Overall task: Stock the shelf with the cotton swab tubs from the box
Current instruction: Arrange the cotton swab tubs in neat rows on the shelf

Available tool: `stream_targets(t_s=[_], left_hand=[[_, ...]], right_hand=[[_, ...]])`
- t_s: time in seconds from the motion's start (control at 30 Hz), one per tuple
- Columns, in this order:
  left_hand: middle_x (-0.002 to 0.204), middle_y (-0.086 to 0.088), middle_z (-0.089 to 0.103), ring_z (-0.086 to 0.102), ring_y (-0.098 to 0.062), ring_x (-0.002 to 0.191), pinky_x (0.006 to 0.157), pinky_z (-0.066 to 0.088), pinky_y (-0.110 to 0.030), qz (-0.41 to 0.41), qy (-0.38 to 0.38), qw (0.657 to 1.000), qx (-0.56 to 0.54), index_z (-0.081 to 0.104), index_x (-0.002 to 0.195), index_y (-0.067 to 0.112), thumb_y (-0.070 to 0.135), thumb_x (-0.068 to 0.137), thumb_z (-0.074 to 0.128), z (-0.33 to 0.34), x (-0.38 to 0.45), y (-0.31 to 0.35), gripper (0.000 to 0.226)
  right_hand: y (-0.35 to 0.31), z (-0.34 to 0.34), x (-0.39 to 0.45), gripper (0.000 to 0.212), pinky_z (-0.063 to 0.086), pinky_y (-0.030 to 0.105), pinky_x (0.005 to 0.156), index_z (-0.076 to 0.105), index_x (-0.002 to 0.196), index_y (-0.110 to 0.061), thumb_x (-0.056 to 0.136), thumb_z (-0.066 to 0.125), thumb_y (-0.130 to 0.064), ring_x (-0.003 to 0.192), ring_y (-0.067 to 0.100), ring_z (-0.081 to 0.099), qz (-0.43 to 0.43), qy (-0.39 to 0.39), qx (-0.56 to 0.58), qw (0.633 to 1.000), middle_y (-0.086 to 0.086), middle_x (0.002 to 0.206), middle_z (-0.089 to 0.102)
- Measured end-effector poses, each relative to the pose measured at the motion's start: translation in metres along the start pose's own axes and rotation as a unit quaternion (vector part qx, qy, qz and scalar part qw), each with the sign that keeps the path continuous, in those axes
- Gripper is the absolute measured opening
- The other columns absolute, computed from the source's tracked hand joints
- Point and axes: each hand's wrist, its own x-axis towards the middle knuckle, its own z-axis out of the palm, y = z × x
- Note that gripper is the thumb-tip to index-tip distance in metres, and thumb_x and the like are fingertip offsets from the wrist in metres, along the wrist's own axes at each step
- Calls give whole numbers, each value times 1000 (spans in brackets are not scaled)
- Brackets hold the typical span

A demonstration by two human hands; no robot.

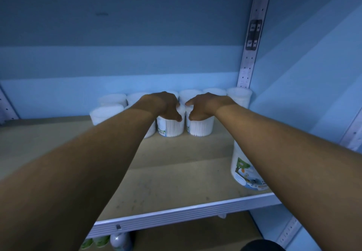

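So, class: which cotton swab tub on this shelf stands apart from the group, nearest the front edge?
The tub with the colourful label, at the right near the shelf front edge, partly behind the right forearm. The rest cluster at the back.

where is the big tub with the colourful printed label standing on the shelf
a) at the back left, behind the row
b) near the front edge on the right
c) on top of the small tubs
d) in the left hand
b: the large white tub with the colourful printed label stands alone near the front right of the beige shelf board, apart from the small clear cotton swab tubs at the back.
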Motion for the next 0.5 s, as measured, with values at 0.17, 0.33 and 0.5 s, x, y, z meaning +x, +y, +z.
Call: stream_targets(t_s=[0.17,0.33,0.5], left_hand=[[148,-4,49,47,-25,134,103,40,-32,2,0,1000,12,42,150,21,52,95,54,2,-14,7,64],[146,-4,51,50,-25,132,102,42,-32,0,0,1000,30,44,149,21,52,94,53,2,-30,16,63],[144,-3,53,51,-24,130,97,43,-30,2,-2,1000,21,45,148,23,48,94,54,3,-47,20,61]], right_hand=[[-3,-2,-9,60,43,39,110,34,155,-32,97,51,-36,136,27,45,6,-7,-4,1000,3,154,41],[-8,-2,-21,59,45,36,106,39,152,-29,95,52,-39,132,26,49,17,-18,2,1000,2,151,45],[-10,-2,-35,57,47,36,104,43,150,-30,95,52,-39,130,25,50,10,-21,-9,1000,1,150,46]])
